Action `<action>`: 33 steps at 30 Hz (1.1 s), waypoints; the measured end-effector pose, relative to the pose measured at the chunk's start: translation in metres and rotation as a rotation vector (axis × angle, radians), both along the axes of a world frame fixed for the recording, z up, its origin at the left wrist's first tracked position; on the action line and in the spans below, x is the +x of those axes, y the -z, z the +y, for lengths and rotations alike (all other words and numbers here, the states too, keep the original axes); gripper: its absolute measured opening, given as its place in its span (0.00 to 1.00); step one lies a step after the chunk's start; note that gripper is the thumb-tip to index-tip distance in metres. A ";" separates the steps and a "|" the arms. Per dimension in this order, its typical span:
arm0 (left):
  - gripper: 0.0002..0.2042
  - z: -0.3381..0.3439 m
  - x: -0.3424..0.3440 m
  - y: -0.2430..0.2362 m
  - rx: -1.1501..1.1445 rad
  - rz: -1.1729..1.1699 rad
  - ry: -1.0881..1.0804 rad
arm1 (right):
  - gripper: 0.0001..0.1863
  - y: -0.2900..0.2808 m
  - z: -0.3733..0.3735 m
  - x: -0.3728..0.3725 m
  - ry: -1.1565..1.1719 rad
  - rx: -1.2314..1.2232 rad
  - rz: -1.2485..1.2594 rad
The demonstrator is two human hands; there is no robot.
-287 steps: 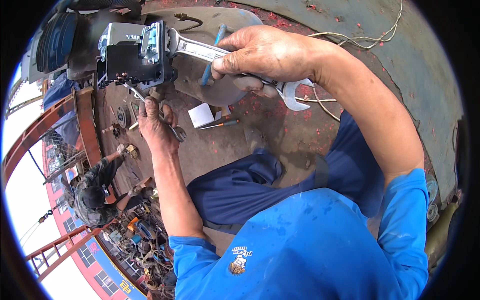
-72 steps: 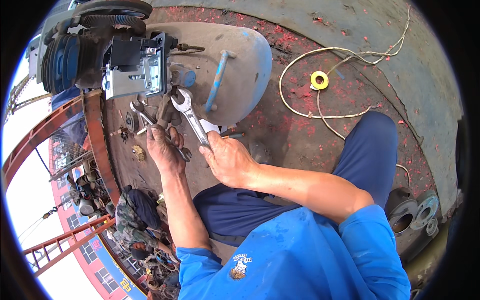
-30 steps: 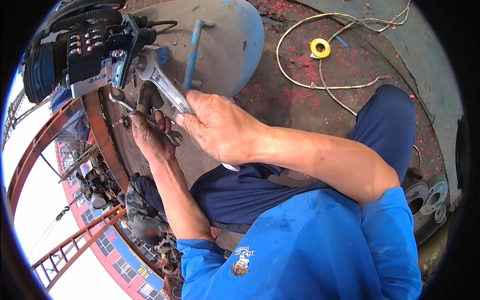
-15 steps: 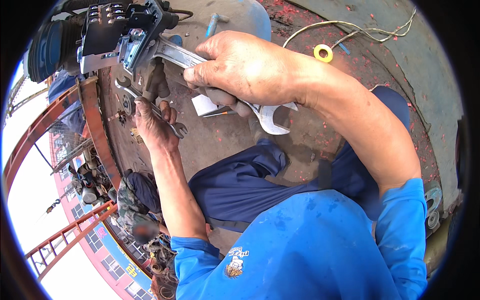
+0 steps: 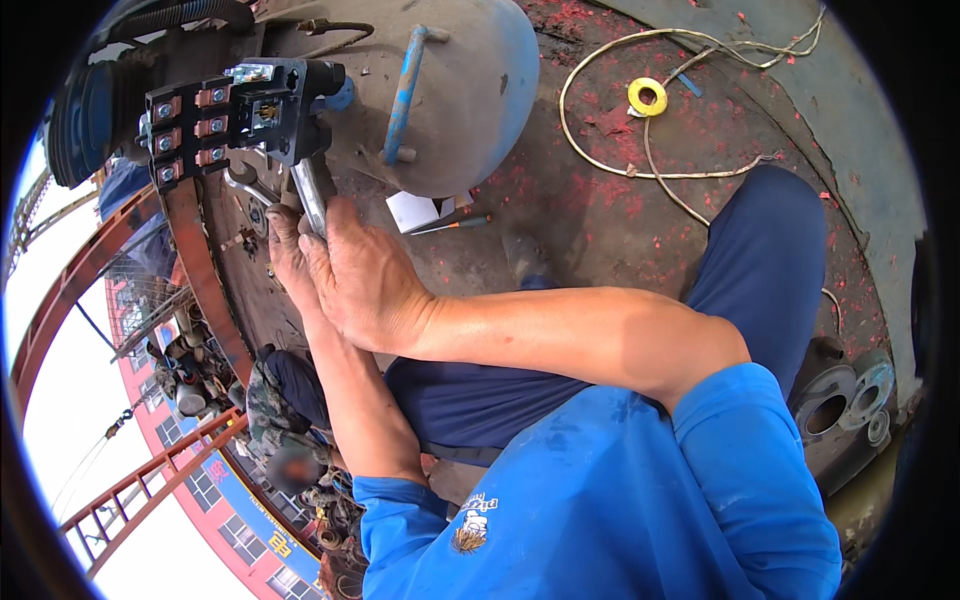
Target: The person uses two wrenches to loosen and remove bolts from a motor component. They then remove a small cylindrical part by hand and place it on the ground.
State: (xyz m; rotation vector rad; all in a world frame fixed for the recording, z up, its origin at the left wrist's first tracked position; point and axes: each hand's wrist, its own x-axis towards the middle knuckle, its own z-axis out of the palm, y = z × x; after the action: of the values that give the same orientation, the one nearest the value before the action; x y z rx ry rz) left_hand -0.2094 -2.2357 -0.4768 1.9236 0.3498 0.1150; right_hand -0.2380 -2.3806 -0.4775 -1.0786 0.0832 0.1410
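Observation:
A black pressure-switch-like unit (image 5: 240, 115), with rows of copper-coloured screw terminals, sits at the upper left. My right hand (image 5: 370, 275) wraps round the shank of a large open-end wrench (image 5: 311, 197). The upper end of this wrench runs up to the underside of the unit, where the jaw is hidden; its lower end is covered by my hand. Close on the left, my left hand (image 5: 290, 255) grips a smaller open-end wrench (image 5: 247, 183), whose jaw shows above the fingers. The two hands nearly touch, and the right one partly covers the left.
A blue-grey tank (image 5: 465, 95) with a blue bar handle (image 5: 404, 92) stands beyond my hands. On the floor lie a screwdriver (image 5: 455, 224), yellow tape roll (image 5: 647, 97) and pale cable (image 5: 600, 160). Another person (image 5: 275, 410) is at lower left, near a rusty frame (image 5: 205, 270).
My right hand has moved left and down, swinging the large wrench from a slant across to nearly upright beside my left hand. The black unit now shows its terminal face.

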 end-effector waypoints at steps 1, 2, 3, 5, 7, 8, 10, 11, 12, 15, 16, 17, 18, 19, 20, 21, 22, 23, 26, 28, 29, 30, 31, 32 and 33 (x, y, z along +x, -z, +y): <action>0.29 0.008 -0.005 -0.003 -0.212 0.045 -0.048 | 0.11 0.004 -0.006 -0.004 -0.040 0.002 -0.022; 0.30 0.003 -0.004 -0.003 -0.209 0.017 -0.054 | 0.11 0.009 -0.012 -0.008 -0.076 -0.002 -0.050; 0.30 -0.002 -0.003 -0.002 -0.208 -0.011 -0.062 | 0.11 0.012 -0.017 -0.010 -0.112 -0.007 -0.078; 0.32 -0.009 -0.001 -0.002 -0.220 -0.029 -0.033 | 0.12 0.017 -0.024 -0.002 -0.177 -0.042 -0.111; 0.32 -0.009 -0.003 -0.004 -0.228 0.003 -0.026 | 0.13 0.018 -0.024 -0.001 -0.167 -0.131 -0.184; 0.33 -0.012 -0.003 -0.004 -0.239 0.012 -0.022 | 0.13 0.024 -0.020 -0.005 -0.177 -0.154 -0.196; 0.33 -0.013 0.002 -0.001 -0.303 -0.046 0.003 | 0.13 0.033 -0.014 -0.015 -0.193 -0.187 -0.221; 0.31 -0.017 0.004 -0.003 -0.327 -0.022 0.043 | 0.12 0.030 -0.025 -0.017 -0.331 -0.212 -0.147; 0.29 -0.020 0.002 -0.007 -0.348 0.000 0.074 | 0.11 0.033 -0.031 -0.020 -0.301 -0.213 -0.156; 0.29 -0.021 0.005 -0.008 -0.286 -0.047 0.022 | 0.10 0.042 -0.055 -0.016 -0.269 -0.191 -0.134; 0.36 -0.022 0.005 -0.010 -0.254 -0.028 0.041 | 0.10 0.043 -0.063 -0.010 -0.276 -0.127 -0.099; 0.36 -0.022 0.005 -0.010 -0.253 -0.034 0.029 | 0.10 0.045 -0.074 0.000 -0.324 -0.104 -0.105; 0.36 -0.024 0.005 -0.009 -0.252 -0.033 0.023 | 0.10 0.045 -0.089 0.011 -0.365 -0.080 -0.104; 0.36 -0.025 0.005 -0.009 -0.247 -0.032 0.014 | 0.11 0.038 -0.108 0.023 -0.423 -0.058 -0.139; 0.33 -0.024 0.005 -0.008 -0.257 -0.047 0.021 | 0.15 0.035 -0.125 0.038 -0.517 -0.134 -0.173; 0.31 -0.022 0.005 -0.008 -0.266 -0.059 0.027 | 0.14 0.029 -0.140 0.051 -0.617 -0.119 -0.138; 0.28 -0.020 0.004 -0.008 -0.274 -0.064 0.034 | 0.14 0.025 -0.152 0.063 -0.715 -0.100 -0.097; 0.32 -0.023 0.003 -0.008 -0.228 -0.063 0.015 | 0.14 0.026 -0.162 0.073 -0.777 -0.084 -0.102; 0.37 -0.018 0.005 -0.005 -0.221 -0.028 0.055 | 0.16 0.030 -0.174 0.099 -0.883 -0.079 -0.192; 0.39 -0.025 0.005 -0.003 -0.210 -0.031 0.065 | 0.15 0.028 -0.180 0.098 -0.881 -0.119 -0.193; 0.39 -0.028 0.006 -0.004 -0.201 -0.041 0.066 | 0.15 0.033 -0.173 0.094 -0.839 -0.111 -0.234; 0.39 -0.030 0.006 -0.005 -0.193 -0.050 0.066 | 0.15 0.035 -0.168 0.091 -0.798 -0.104 -0.274; 0.37 -0.034 0.004 -0.006 -0.221 -0.049 0.080 | 0.15 0.035 -0.165 0.082 -0.727 -0.111 -0.263; 0.37 -0.034 0.005 -0.006 -0.227 -0.049 0.088 | 0.15 0.035 -0.166 0.082 -0.732 -0.108 -0.248; 0.37 -0.032 0.005 -0.005 -0.234 -0.050 0.097 | 0.15 0.035 -0.166 0.082 -0.737 -0.106 -0.233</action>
State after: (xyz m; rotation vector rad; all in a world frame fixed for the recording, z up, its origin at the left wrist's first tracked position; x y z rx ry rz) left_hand -0.2040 -2.2681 -0.4714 1.6998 0.2257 0.0552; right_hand -0.1555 -2.5461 -0.5128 -1.1831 -0.5285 0.6757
